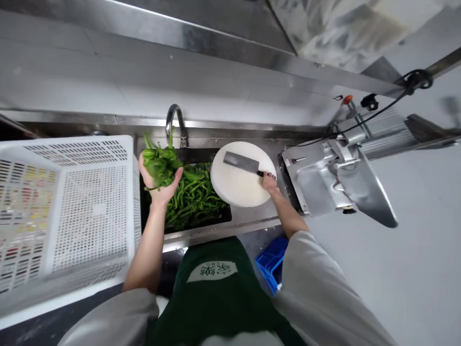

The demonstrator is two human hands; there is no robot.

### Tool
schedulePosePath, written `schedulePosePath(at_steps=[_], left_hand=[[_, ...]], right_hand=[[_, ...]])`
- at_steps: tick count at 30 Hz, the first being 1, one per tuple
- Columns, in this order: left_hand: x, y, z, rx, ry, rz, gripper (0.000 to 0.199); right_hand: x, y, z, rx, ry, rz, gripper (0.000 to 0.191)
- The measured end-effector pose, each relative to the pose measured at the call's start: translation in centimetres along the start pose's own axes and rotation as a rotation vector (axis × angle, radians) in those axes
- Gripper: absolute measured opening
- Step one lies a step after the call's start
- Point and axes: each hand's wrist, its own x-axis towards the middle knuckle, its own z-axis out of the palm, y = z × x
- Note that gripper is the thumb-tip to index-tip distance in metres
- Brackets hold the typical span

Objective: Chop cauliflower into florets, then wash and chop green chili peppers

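A bunch of green peppers (161,166) rests in my left hand (160,190), whose fingers curl round it above the left part of the sink. More long green peppers (194,199) fill the dark sink basin below. To the right of the basin lies a round white cutting board (239,190), partly over the sink. A cleaver (241,162) lies flat on the board, its blade pointing left. My right hand (268,181) is closed on the cleaver's black handle at the board's right edge.
A large white perforated basket (91,216) stands at the left of the sink. Behind the basin rises a curved faucet (175,120). A metal slicing machine (334,178) stands at the right. A blue crate (272,262) sits low near my right forearm.
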Motion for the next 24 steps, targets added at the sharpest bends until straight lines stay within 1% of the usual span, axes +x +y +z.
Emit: schedulePosePath(at_steps=[2,3,4,5,7,9,11,13,14,15,17,19,20,21,23,24], left_hand=[[0.1,1.6,0.2,0.169,-0.187,0.124,0.104],[-0.2,2.4,0.9,0.281,-0.301,0.154,0.102],[-0.6,3.0,2.1,0.406,-0.442,0.161,0.1],[-1.2,3.6,3.8,0.539,-0.585,0.15,0.097],[-2.5,4.3,8.3,0.784,-0.822,0.103,0.093],[-3.8,4.4,13.4,0.934,-0.987,0.046,0.09],[-4.9,4.2,18.5,0.997,-1.093,-0.034,0.086],[-5.8,4.1,23.2,1.013,-1.137,-0.11,0.084],[-6.2,4.0,25.4,1.023,-1.129,-0.135,0.084],[-6.6,4.1,27.5,1.038,-1.099,-0.143,0.084],[-7.5,4.1,31.4,1.071,-1.0,-0.117,0.088],[-8.5,4.0,34.4,1.08,-0.902,-0.075,0.096],[-9.1,3.9,35.4,1.062,-0.881,-0.055,0.102],[-9.7,3.8,36.1,1.025,-0.883,-0.033,0.107],[-10.8,3.5,36.2,0.921,-0.9,0.036,0.11],[-11.5,3.4,35.8,0.868,-0.898,0.088,0.105]], right_hand=[[1.7,0.9,-0.2,-0.007,-0.015,-0.074,0.046],[2.6,1.4,-0.3,-0.013,-0.029,-0.125,0.045],[3.5,2.0,-0.4,-0.023,-0.049,-0.184,0.046],[4.3,2.7,-0.6,-0.034,-0.067,-0.245,0.048],[5.7,4.3,-0.8,-0.045,-0.073,-0.339,0.048],[6.3,6.1,-1.0,-0.016,-0.043,-0.378,0.043],[6.1,8.0,-1.4,0.061,-0.031,-0.359,0.038],[5.5,10.1,-1.8,0.159,-0.056,-0.329,0.034],[5.1,11.0,-2.0,0.211,-0.069,-0.313,0.032],[4.7,11.9,-2.1,0.263,-0.079,-0.299,0.03],[4.1,13.4,-2.1,0.359,-0.102,-0.284,0.029],[3.8,14.4,-1.9,0.433,-0.134,-0.269,0.029],[3.7,14.7,-1.7,0.461,-0.152,-0.261,0.029],[3.8,14.9,-1.4,0.484,-0.172,-0.251,0.028],[3.9,15.0,-1.1,0.533,-0.216,-0.228,0.029],[3.9,14.9,-1.0,0.561,-0.244,-0.219,0.03]])
